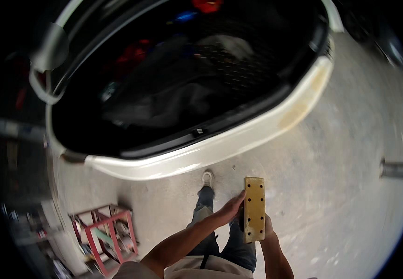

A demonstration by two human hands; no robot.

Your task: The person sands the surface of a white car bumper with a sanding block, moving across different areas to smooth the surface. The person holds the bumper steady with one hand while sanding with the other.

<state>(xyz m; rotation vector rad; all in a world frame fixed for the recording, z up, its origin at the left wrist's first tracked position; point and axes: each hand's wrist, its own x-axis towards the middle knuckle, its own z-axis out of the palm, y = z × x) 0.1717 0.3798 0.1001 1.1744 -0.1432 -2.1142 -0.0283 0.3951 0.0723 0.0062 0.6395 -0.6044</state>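
Note:
A long rectangular sanding block is held upright in front of my body, its yellow, hole-dotted face turned up to view. My left hand grips its left side, with the thumb along the edge. On the opposite side, my right hand closes around the lower part, and most of its fingers are hidden behind the block. Ahead is the white rear bumper of a car. A beige, dull patch marks its right part, apart from both hands.
Above the bumper, the open boot holds dark cloth and other items in shadow. A red metal frame cart with things inside stands at lower left. A grey metal piece juts in at the right. Another vehicle is at the upper right.

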